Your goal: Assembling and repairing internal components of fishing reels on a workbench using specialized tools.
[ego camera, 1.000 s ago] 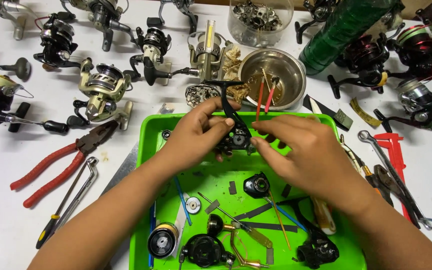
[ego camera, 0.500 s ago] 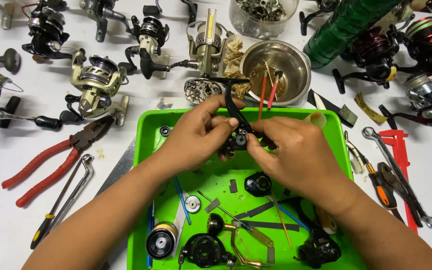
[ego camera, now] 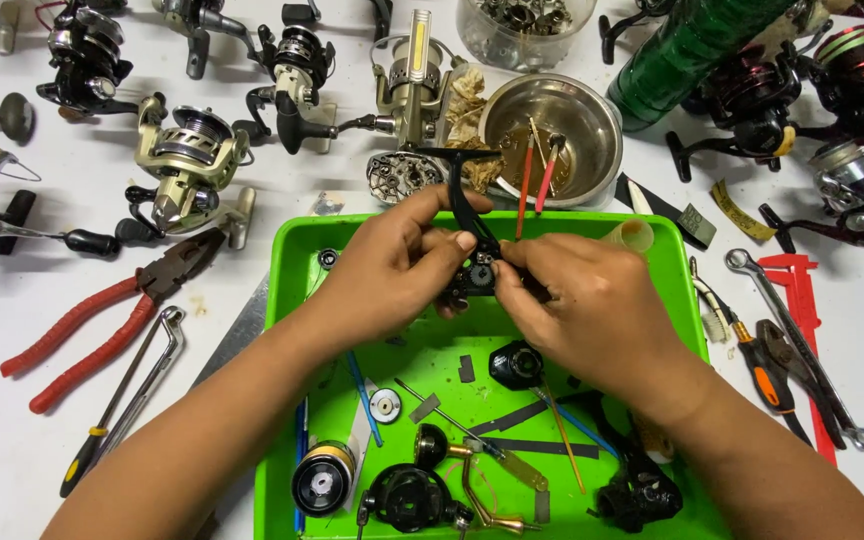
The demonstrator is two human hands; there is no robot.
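Over the green tray point(ego camera: 289, 300), both hands meet on a black fishing reel body point(ego camera: 472, 262) whose stem points up and away. My left hand point(ego camera: 392, 270) grips its left side with thumb and fingers. My right hand point(ego camera: 592, 310) pinches the reel's right side; what the fingertips hold there is hidden. In the tray below lie loose parts: a black rotor piece point(ego camera: 517, 363), a dark spool point(ego camera: 322, 478), a small washer point(ego camera: 385, 405), a black reel frame point(ego camera: 407, 497) and a gold handle arm point(ego camera: 482, 500).
A steel bowl point(ego camera: 592, 120) with red-handled brushes sits behind the tray. Several assembled reels point(ego camera: 187, 160) crowd the back and left. Red pliers point(ego camera: 112, 310) and a bent wrench point(ego camera: 132, 395) lie left; spanners and a screwdriver point(ego camera: 772, 365) lie right. A green bottle point(ego camera: 692, 50) stands at back.
Both hands stay on the black reel body, with only slight finger shifts. The head view has drifted a little, so the table appears lower in frame.
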